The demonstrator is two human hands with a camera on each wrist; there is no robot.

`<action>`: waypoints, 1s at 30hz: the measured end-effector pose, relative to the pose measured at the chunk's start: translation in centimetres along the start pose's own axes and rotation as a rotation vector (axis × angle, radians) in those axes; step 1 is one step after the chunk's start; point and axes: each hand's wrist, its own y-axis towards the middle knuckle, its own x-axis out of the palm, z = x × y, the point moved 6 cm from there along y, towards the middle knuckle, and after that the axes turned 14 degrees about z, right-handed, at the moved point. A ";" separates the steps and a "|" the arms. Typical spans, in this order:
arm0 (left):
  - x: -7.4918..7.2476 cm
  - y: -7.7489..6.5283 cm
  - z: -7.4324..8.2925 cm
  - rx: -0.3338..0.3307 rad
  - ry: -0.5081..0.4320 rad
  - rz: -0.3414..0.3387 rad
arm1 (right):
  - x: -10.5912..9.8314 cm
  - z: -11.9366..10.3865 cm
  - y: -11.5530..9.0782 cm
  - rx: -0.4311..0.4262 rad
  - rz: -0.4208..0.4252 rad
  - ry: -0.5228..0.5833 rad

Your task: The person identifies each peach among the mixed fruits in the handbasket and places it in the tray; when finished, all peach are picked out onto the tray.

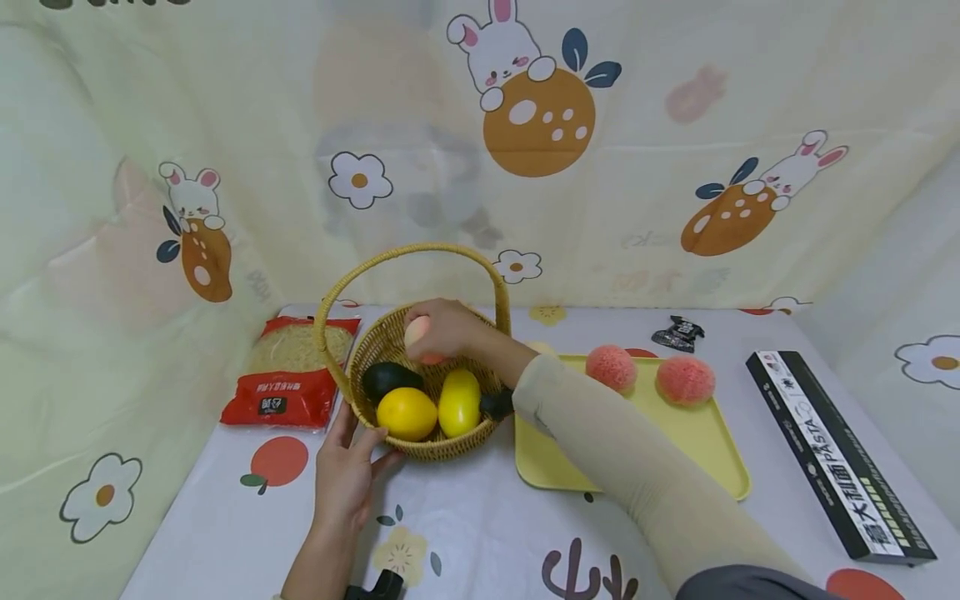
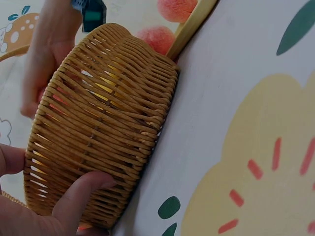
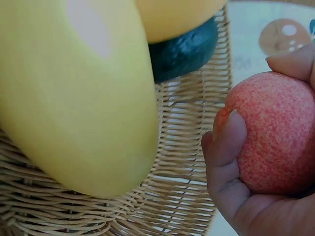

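My right hand (image 1: 450,329) grips a pink peach (image 3: 275,132) above the wicker basket (image 1: 442,448), its fingers curled round the fruit. Inside the basket lie a dark green avocado-like fruit (image 1: 390,379), a round yellow lemon-like fruit (image 1: 407,414) and a longer yellow fruit (image 1: 459,404). At the basket's front left, my left hand (image 1: 348,471) holds its side. The left wrist view shows the thumb (image 2: 86,191) pressed on the woven outer wall, with a finger at the rim. The tall handle (image 1: 420,247) arches upright over the basket.
Right of the basket, two more peaches (image 1: 611,369) rest on a yellow tray (image 1: 551,467), partly behind my right sleeve. A red-ended bag (image 1: 288,396) lies at left. A black pasta box (image 1: 840,458) lies far right, and a small black packet (image 1: 678,333) behind the tray.
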 end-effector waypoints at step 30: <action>0.1 -0.3 -0.1 -0.005 -0.004 0.001 | -9.3 4.7 -13.2 0.076 0.150 0.183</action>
